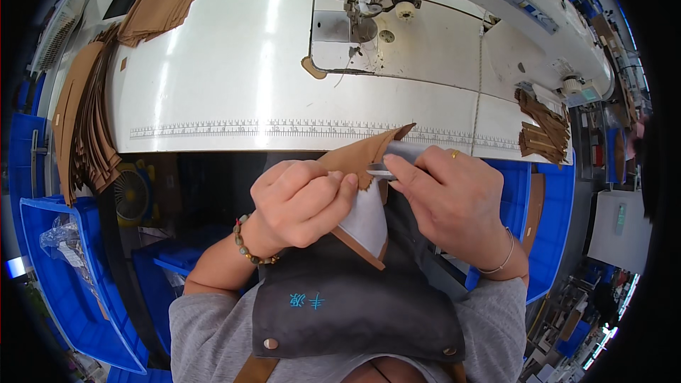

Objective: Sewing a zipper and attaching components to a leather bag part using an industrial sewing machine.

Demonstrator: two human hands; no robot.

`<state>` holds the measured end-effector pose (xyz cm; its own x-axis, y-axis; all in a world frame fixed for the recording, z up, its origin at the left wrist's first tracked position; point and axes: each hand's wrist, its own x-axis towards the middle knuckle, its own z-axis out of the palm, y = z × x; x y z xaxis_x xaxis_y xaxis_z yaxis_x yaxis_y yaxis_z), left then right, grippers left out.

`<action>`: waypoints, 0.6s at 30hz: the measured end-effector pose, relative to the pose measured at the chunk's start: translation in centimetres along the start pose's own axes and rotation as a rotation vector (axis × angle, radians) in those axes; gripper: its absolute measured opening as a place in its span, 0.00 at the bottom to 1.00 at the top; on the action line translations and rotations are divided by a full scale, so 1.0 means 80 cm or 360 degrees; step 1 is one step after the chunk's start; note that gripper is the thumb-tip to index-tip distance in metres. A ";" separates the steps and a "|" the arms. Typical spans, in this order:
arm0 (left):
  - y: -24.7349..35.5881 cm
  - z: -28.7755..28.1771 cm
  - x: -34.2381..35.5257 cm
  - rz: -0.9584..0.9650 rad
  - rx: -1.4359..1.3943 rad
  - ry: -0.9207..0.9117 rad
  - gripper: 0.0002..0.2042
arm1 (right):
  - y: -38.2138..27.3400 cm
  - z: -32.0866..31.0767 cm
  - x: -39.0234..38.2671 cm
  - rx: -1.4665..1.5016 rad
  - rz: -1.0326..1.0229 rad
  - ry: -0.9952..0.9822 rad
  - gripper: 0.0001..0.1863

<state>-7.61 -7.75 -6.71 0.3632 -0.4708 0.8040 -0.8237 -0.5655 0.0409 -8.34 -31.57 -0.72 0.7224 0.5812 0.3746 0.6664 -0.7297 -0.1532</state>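
A brown fabric piece [355, 154] with a white backing [367, 216] is held up in front of my dark apron, just off the table's near edge. My left hand [305, 200] is closed on it, thumb and fingers pinching its left side. My right hand [454, 195] grips a small metal tool, seemingly thread snips [378, 169]; its tips lie at the fabric's jagged edge, close to my left thumb. The handle of the tool is hidden inside my right fingers.
A sewing machine [404, 10] stands at the far side of the white table [213, 92], which has a ruler strip [255, 128] near its front edge. Brown pieces are stacked [167, 0] and draped [89, 117] at left; small strips [543, 128] lie right. Blue bins [78, 284] flank me.
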 end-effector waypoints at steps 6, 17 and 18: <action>0.005 0.002 0.001 -0.0032 -0.0087 0.0039 0.12 | -0.001 0.017 0.001 0.0056 -0.0016 0.0121 0.18; 0.004 0.005 -0.002 -0.0030 -0.0083 0.0059 0.13 | 0.020 0.008 0.010 0.0988 0.0244 -0.0122 0.27; 0.003 0.004 -0.002 -0.0030 -0.0086 0.0053 0.13 | 0.017 0.010 0.009 0.0917 0.0219 -0.0134 0.28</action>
<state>-7.73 -8.09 -7.00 0.3649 -0.4369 0.8222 -0.8394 -0.5364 0.0875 -6.74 -31.87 -1.40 0.8056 0.5390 0.2461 0.5414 -0.5009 -0.6752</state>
